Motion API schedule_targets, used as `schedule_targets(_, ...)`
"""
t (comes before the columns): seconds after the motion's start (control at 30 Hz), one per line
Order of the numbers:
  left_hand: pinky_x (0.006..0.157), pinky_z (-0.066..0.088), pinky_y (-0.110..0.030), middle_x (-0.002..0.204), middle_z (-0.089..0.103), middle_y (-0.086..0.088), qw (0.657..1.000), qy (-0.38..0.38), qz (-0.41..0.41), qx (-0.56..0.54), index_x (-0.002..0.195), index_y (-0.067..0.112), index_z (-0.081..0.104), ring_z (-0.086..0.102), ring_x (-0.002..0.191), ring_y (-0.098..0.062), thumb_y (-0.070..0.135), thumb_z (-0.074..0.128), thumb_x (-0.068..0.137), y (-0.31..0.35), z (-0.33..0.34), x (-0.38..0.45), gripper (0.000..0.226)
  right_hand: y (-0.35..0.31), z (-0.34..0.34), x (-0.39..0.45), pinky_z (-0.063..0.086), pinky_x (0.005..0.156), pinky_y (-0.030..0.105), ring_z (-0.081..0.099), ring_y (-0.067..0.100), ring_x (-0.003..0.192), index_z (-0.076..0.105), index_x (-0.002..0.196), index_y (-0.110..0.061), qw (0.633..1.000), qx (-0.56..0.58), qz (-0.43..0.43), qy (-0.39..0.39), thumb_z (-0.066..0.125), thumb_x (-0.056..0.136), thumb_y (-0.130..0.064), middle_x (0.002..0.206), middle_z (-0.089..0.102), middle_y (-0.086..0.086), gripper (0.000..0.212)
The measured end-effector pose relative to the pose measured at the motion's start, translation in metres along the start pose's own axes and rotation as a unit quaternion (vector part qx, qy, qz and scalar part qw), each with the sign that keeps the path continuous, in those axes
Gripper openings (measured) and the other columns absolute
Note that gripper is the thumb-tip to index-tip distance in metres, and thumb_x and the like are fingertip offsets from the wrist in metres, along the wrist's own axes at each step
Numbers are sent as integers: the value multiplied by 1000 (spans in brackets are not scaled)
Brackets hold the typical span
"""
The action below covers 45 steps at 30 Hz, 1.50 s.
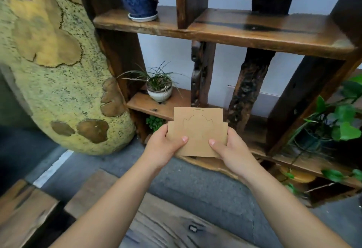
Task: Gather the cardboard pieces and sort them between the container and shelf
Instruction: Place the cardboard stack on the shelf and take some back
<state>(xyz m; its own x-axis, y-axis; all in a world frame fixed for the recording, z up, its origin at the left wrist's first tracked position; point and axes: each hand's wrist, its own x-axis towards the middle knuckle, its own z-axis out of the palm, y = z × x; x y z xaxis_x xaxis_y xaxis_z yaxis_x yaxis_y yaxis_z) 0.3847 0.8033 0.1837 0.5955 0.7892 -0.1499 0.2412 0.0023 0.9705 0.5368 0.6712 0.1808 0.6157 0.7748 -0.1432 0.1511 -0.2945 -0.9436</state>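
Note:
A small stack of brown cardboard pieces is held between both hands in front of a dark wooden shelf. The top piece has a cut outline in its face. My left hand grips the stack's left edge, thumb on top. My right hand grips the right edge the same way. The stack hovers in front of the shelf's lower level, above the grey floor. No container is in view.
A blue plant pot stands on the upper shelf board and a small white pot on a lower ledge. A large yellow-green speckled column rises at left. Leafy plants crowd the right. Wooden planks lie below my arms.

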Motion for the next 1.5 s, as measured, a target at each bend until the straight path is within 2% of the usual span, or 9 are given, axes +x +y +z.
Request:
schedule_targets(0.33, 79, 41, -20, 109, 63, 5, 985, 130, -2, 114, 121, 14, 52, 59, 99, -11, 23, 68, 87, -26, -97, -42, 39, -40, 107, -5, 41, 76, 17, 54, -4, 98, 45, 121, -31, 996, -48, -26, -74, 65, 91, -21, 110, 58, -17, 37)
schedule_targets(0.5, 83, 38, -20, 119, 59, 2, 977, 170, -36, 121, 129, 12, 47, 54, 107, -13, 26, 65, 89, -47, -168, -76, 46, -62, 180, -21, 45, 100, 37, 55, 12, 114, 45, 123, -30, 985, -90, -29, -141, 63, 91, -27, 124, 59, -8, 37)
schedule_targets(0.7, 72, 35, -15, 109, 55, 9, 964, 222, -62, 132, 115, 19, 45, 51, 97, -9, 30, 62, 91, -67, -244, -124, 32, -85, 264, -46, 41, 81, 23, 54, 9, 107, 44, 120, -28, 972, -96, -70, -202, 64, 91, -20, 120, 58, -7, 36)
schedule_targets(0.87, 63, 37, -14, 101, 56, 12, 942, 287, -99, 141, 108, 23, 46, 54, 85, 0, 37, 62, 89, -92, -302, -169, 29, -101, 334, -70, 42, 94, 29, 53, 13, 115, 45, 131, -20, 951, -113, -106, -266, 63, 91, -20, 123, 57, -4, 43)
schedule_targets(1.0, 59, 38, -10, 95, 58, 11, 923, 335, -136, 132, 103, 22, 48, 55, 81, -3, 40, 63, 88, -106, -339, -207, 28, -113, 381, -89, 41, 84, 17, 55, 10, 110, 47, 131, -20, 934, -109, -117, -320, 66, 90, -16, 120, 60, -6, 46)
schedule_targets(1.13, 82, 53, -38, 110, 63, -2, 908, 376, -168, 77, 112, 16, 50, 62, 95, -20, 38, 63, 88, -116, -362, -242, 36, -121, 421, -106, 43, 82, 13, 57, 8, 104, 51, 120, -26, 912, -110, -139, -369, 67, 88, -13, 116, 63, -6, 38)
schedule_targets(1.3, 86, 49, -22, 114, 61, 8, 875, 447, -177, 47, 118, 19, 48, 58, 103, -9, 26, 63, 90, -131, -383, -289, 32, -127, 475, -129, 46, 99, 37, 60, 16, 113, 53, 123, -24, 878, -125, -137, -442, 68, 88, -20, 120, 65, -4, 38)
schedule_targets(1.37, 72, 42, -7, 105, 58, 18, 857, 481, -182, 38, 114, 26, 47, 56, 96, -1, 24, 64, 89, -137, -391, -307, 30, -128, 498, -139, 48, 89, 29, 61, 10, 108, 53, 119, -27, 859, -118, -138, -479, 68, 88, -19, 114, 66, -10, 35)
schedule_targets(1.5, 78, 43, -19, 110, 61, 14, 809, 547, -215, 9, 121, 24, 49, 57, 104, -9, 26, 64, 88, -151, -403, -344, 36, -127, 546, -160, 43, 75, 14, 59, -7, 98, 53, 114, -34, 808, -124, -159, -554, 69, 87, -21, 106, 64, -22, 33)
